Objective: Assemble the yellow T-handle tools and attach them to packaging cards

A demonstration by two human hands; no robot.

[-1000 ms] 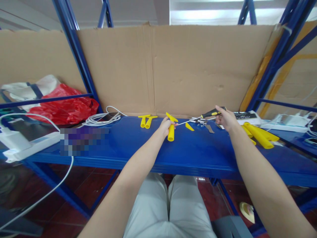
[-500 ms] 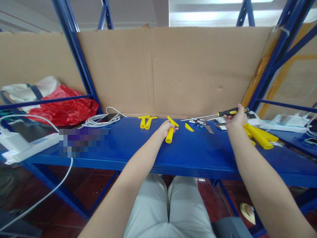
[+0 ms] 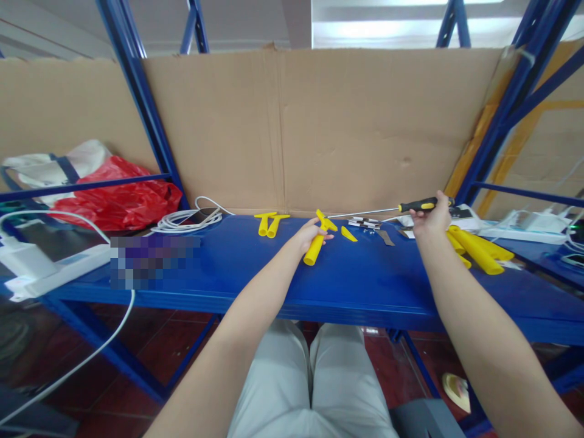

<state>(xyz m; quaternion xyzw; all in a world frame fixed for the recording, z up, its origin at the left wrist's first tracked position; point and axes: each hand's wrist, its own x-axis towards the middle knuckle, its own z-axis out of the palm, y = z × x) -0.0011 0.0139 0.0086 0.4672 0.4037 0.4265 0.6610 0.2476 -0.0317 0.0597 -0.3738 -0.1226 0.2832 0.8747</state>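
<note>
My left hand point(image 3: 311, 234) is closed around a yellow T-shaped scraper handle point(image 3: 314, 251), its wide head turned up and its round grip toward me. In my right hand point(image 3: 431, 218) is a long screwdriver point(image 3: 417, 206) with a black and yellow handle. Its thin shaft points left, and the tip reaches the head of the yellow handle; whether it touches a screw there I cannot tell. Just right of the left hand lies a loose yellow wedge-shaped piece point(image 3: 349, 234). Beyond it are a flat metal blade point(image 3: 385, 238) and a few tiny screws point(image 3: 370, 231).
Two yellow T-shaped pieces point(image 3: 272, 226) lie at the table's back edge. More yellow handles point(image 3: 483, 252) rest by my right forearm. A coiled white cable point(image 3: 182, 224), red plastic bag point(image 3: 123, 194) and power strip point(image 3: 77, 264) are at left. Cardboard point(image 3: 347, 128) stands behind the blue table point(image 3: 255, 267).
The screwdriver has moved slightly left, so its tip now meets the yellow handle's head. My left hand has tilted the handle, turning its head up and to the right.
</note>
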